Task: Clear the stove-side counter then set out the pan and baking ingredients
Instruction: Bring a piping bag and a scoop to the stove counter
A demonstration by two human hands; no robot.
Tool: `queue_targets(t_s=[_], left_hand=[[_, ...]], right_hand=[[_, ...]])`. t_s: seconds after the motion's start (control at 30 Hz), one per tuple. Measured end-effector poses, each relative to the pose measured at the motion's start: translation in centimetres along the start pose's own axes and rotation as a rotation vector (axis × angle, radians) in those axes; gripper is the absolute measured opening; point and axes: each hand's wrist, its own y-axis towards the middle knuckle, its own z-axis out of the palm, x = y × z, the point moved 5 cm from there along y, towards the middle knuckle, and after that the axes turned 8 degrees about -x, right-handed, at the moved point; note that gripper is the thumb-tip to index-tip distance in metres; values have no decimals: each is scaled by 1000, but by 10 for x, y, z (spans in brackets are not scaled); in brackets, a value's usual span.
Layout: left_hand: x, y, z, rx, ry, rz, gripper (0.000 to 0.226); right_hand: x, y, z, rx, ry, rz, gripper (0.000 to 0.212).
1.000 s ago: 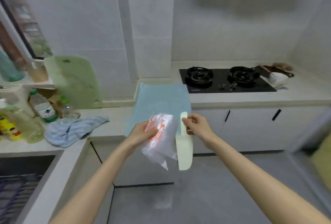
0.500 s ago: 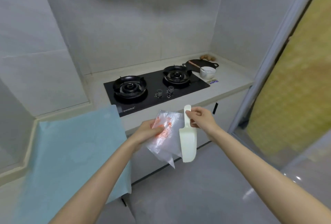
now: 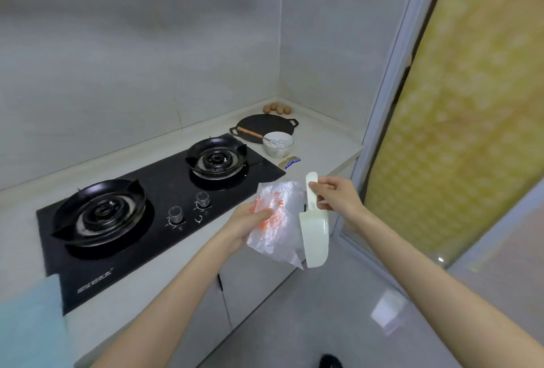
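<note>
Clutching a crumpled plastic bag (image 3: 284, 201) in the left hand's (image 3: 250, 222) curled fingers; pinching a pale scoop (image 3: 316, 238) by its handle top with the right hand (image 3: 338, 197), wide end down, just off the counter (image 3: 323, 144) edge beside the stove (image 3: 164, 188).

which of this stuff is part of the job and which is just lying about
Job: bag in the left hand, scraper in the right hand, pan, bowl with whisk, eggs, packet.
Lying about: stove, blue cloth, door.
</note>
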Motion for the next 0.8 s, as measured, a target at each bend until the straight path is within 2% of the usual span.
queue_targets(t_s=[0.13,0.3,0.47,0.57,0.8], left_hand=[[-10,68,44,2,-91,-48,14],[-27,145,95,-34,-184,-106,9],[-36,229,135,-167,-277,-206,18],[-37,278,152,-215,-310,-252,20],[-26,409,180,-210,-301,-327,31]], right_hand=[[-13,89,-24,35,-18,-7,12],[-17,187,-53,107,-72,2,12],[-29,285,-70,108,-103,71,14],[-38,341,-68,98,-104,108,13],[-62,462,-40,98,-121,181,15]])
